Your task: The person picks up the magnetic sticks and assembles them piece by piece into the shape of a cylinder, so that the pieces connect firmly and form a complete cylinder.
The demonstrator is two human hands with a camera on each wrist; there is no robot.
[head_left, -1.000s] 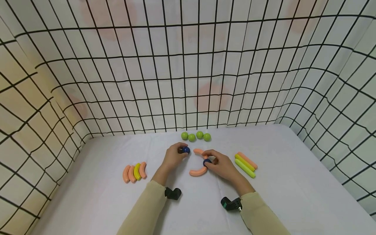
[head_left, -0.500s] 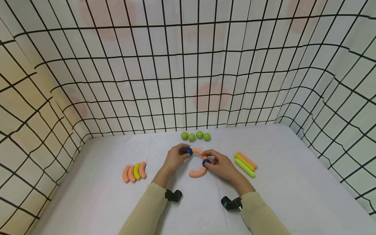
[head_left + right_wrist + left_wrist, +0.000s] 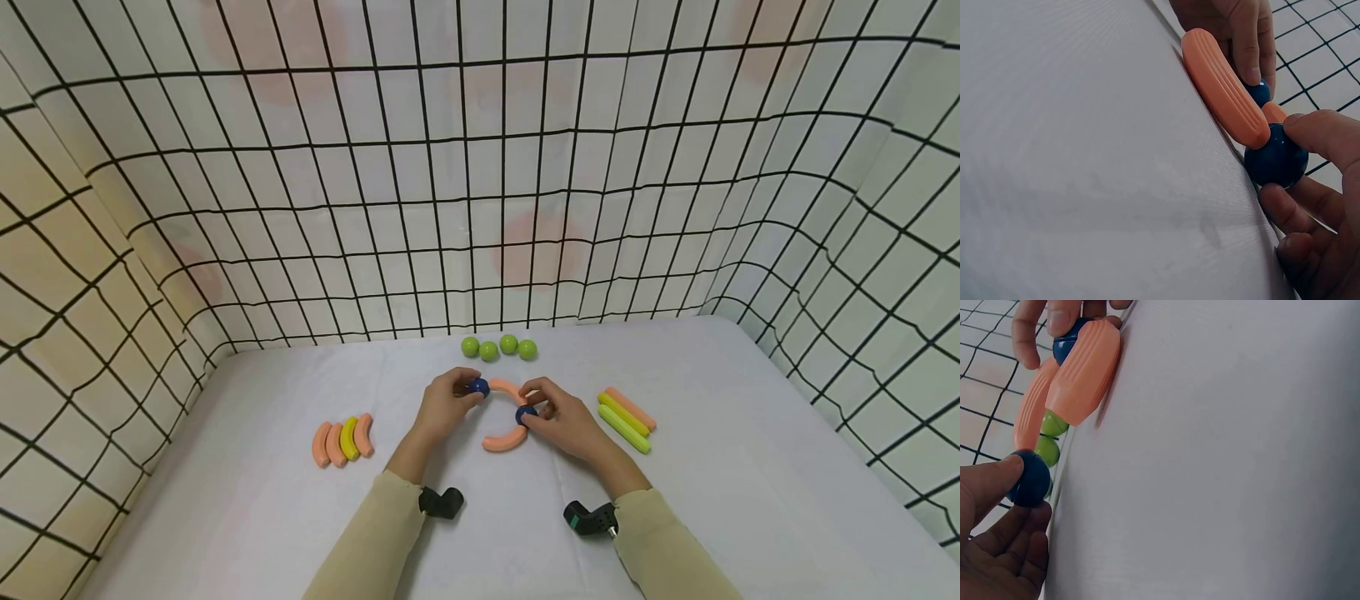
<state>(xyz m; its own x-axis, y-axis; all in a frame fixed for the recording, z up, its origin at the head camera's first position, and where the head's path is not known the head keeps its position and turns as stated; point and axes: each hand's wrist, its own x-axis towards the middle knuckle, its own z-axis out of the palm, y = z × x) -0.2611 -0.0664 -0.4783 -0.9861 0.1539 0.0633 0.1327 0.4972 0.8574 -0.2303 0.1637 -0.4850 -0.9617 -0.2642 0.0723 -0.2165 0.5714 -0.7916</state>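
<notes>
My left hand (image 3: 444, 404) pinches a dark blue ball (image 3: 1030, 479) between thumb and fingers. That ball meets the far end of a curved orange piece (image 3: 504, 387). With thumb and fingers my right hand (image 3: 561, 418) pinches a second blue ball (image 3: 1277, 156), which sits between the far orange piece and a nearer curved orange piece (image 3: 1225, 87). Together the balls and curved pieces form an arc with its opening to the left, low over the white tabletop. The nearer piece's left end is free.
Several green balls (image 3: 489, 350) lie behind the hands. At left is a row of curved orange and yellow pieces (image 3: 343, 440). Straight orange, yellow and green sticks (image 3: 627, 421) lie at right. A black wire grid (image 3: 480, 208) encloses the white table (image 3: 225, 517) at the back and sides.
My left hand has moved slightly right, bringing its blue ball from apart to the end of the far orange piece. The right hand stays nearly still, holding its ball.
</notes>
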